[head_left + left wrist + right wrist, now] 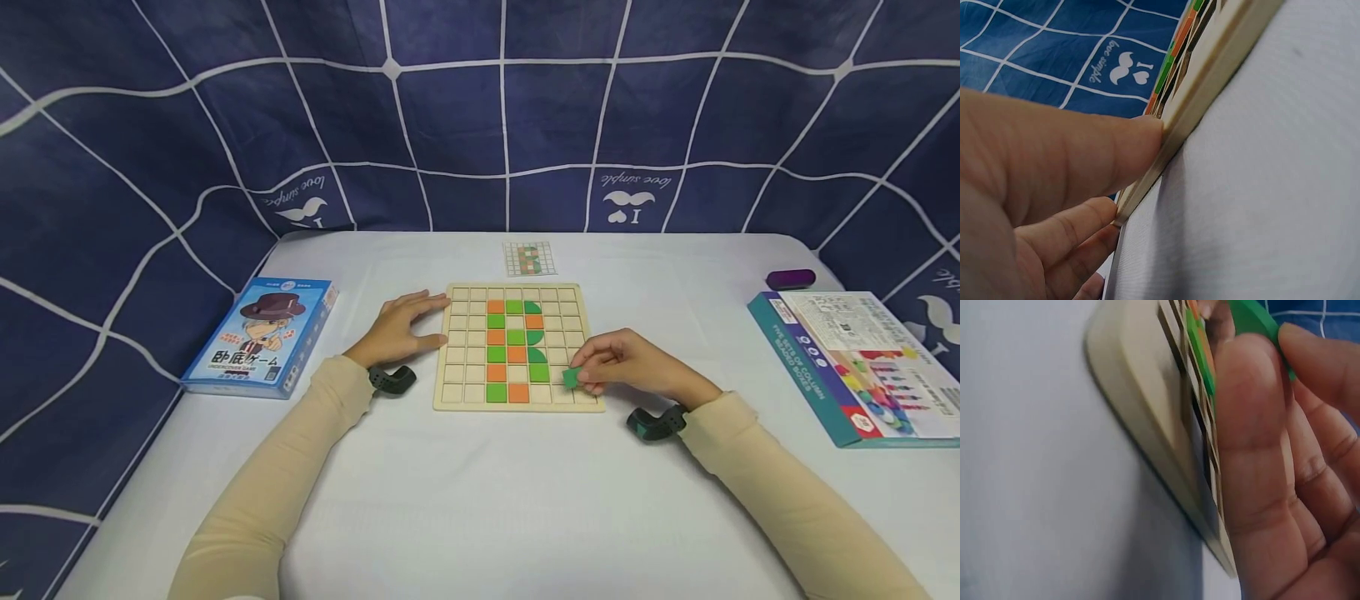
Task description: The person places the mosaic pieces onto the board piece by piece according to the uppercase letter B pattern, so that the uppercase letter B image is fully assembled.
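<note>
A wooden grid board lies on the table with green and orange square tiles and several dark green rounded tiles in its middle columns. My right hand pinches a dark green tile between thumb and fingers above the board's lower right cells. In the right wrist view this green tile shows a curved edge. My left hand rests at the board's left edge. Its thumb touches the board's side in the left wrist view, with the fingers extended beyond it.
A small pattern card lies behind the board. At the left stands a blue game box; at the right lie a teal-edged box and a purple oblong object. A dark blue cloth hangs behind the table.
</note>
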Demonstrator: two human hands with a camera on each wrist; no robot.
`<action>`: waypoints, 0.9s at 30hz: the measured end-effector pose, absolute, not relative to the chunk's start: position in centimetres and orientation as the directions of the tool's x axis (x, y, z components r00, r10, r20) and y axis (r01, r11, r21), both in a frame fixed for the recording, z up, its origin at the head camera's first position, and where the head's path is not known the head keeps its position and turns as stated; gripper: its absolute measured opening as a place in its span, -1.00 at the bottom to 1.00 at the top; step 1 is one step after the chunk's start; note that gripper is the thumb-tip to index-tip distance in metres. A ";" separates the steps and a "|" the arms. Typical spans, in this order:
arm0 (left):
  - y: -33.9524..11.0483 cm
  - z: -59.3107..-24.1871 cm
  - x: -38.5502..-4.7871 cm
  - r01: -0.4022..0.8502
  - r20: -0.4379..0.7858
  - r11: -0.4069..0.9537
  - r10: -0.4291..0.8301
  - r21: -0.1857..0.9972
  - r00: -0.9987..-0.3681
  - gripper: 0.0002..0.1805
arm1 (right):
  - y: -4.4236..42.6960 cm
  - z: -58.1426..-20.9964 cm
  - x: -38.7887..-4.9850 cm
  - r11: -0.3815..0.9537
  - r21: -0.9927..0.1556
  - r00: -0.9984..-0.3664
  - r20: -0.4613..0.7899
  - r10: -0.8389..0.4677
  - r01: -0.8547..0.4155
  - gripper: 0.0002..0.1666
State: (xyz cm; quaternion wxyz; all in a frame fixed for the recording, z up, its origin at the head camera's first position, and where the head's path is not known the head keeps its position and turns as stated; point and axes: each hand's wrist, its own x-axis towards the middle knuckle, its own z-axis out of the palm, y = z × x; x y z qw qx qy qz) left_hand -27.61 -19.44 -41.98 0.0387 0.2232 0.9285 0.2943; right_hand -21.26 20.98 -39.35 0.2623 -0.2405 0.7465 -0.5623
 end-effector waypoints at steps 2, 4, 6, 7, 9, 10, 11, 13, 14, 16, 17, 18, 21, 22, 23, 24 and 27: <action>-19.4 -42.0 -27.6 0.390 0.059 0.728 0.436 0.564 -0.898 -0.22 | 20.5 -39.6 -21.3 0.252 -0.966 -0.747 -0.121 -0.654 -0.064 -0.71; -19.4 -42.0 -27.7 0.390 0.060 0.728 0.435 0.563 -0.898 -0.21 | 20.0 -39.8 -21.3 0.257 -0.964 -0.747 -0.126 -0.653 -0.063 -0.71; -19.4 -42.1 -27.7 0.389 0.060 0.729 0.434 0.564 -0.899 -0.21 | 19.6 -40.0 -21.3 0.266 -0.962 -0.745 -0.131 -0.654 -0.065 -0.72; -19.4 -42.1 -27.7 0.388 0.059 0.729 0.433 0.564 -0.899 -0.21 | 19.3 -40.0 -21.3 0.268 -0.961 -0.743 -0.134 -0.656 -0.064 -0.72; -19.4 -42.1 -27.7 0.386 0.057 0.730 0.432 0.564 -0.900 -0.21 | 19.0 -40.0 -21.3 0.273 -0.960 -0.737 -0.139 -0.661 -0.064 -0.73; -19.4 -42.1 -27.7 0.386 0.056 0.730 0.432 0.564 -0.900 -0.21 | 18.8 -40.1 -21.3 0.275 -0.959 -0.735 -0.140 -0.664 -0.066 -0.74; -19.4 -42.1 -27.7 0.386 0.055 0.731 0.432 0.564 -0.900 -0.21 | 18.6 -40.1 -21.3 0.274 -0.959 -0.732 -0.139 -0.667 -0.068 -0.75; -19.4 -42.1 -27.7 0.387 0.056 0.730 0.434 0.563 -0.899 -0.21 | 18.2 -40.0 -21.3 0.283 -0.956 -0.728 -0.139 -0.671 -0.079 -0.76; -19.4 -42.1 -27.8 0.388 0.058 0.730 0.434 0.563 -0.899 -0.21 | 18.1 -39.9 -21.3 0.294 -0.951 -0.728 -0.139 -0.671 -0.090 -0.77; -19.4 -42.1 -27.7 0.390 0.060 0.727 0.434 0.565 -0.899 -0.21 | 17.8 -39.8 -21.2 0.319 -0.941 -0.729 -0.135 -0.671 -0.118 -0.80; -19.4 -42.0 -27.7 0.390 0.061 0.726 0.434 0.566 -0.899 -0.21 | 17.6 -39.7 -21.1 0.333 -0.933 -0.731 -0.135 -0.669 -0.133 -0.81; -19.4 -42.0 -27.7 0.389 0.062 0.725 0.434 0.568 -0.899 -0.21 | 17.4 -39.7 -21.1 0.348 -0.926 -0.732 -0.134 -0.668 -0.148 -0.81; -19.4 -42.0 -27.7 0.388 0.061 0.725 0.433 0.569 -0.899 -0.21 | 17.0 -39.6 -21.0 0.382 -0.908 -0.742 -0.136 -0.657 -0.171 -0.85; -19.4 -42.1 -27.7 0.387 0.060 0.726 0.433 0.568 -0.899 -0.21 | 16.8 -39.6 -20.9 0.390 -0.904 -0.744 -0.136 -0.654 -0.177 -0.86; -19.4 -42.1 -27.8 0.387 0.060 0.727 0.433 0.568 -0.899 -0.21 | 16.7 -39.5 -20.9 0.396 -0.900 -0.747 -0.135 -0.651 -0.182 -0.86; -19.4 -42.1 -27.8 0.388 0.060 0.727 0.433 0.566 -0.899 -0.21 | 16.6 -39.5 -20.8 0.400 -0.897 -0.749 -0.134 -0.649 -0.186 -0.87; -19.5 -42.2 -27.8 0.388 0.060 0.728 0.433 0.565 -0.899 -0.22 | 16.4 -39.5 -20.7 0.418 -0.885 -0.756 -0.127 -0.642 -0.206 -0.90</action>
